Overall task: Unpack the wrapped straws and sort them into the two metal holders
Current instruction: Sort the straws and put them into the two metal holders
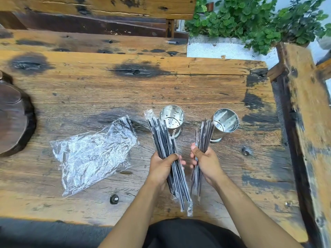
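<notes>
My left hand (162,163) grips a bundle of black straws in clear wrappers (161,135), its tips pointing up toward the left metal holder (172,119). A smaller bundle of wrapped black straws (206,135) is clasped in my right hand (206,159), with its upper ends just left of the right metal holder (226,121). Both holders are shiny perforated cylinders standing upright on the wooden table (107,90), and I see nothing inside them. The two bundles are apart, a small gap between my hands.
An empty crumpled clear plastic bag (93,153) lies on the table left of my hands. A dark round wooden board (14,119) sits at the left edge. Wooden benches stand beyond and to the right, and green plants (254,20) grow at the top right.
</notes>
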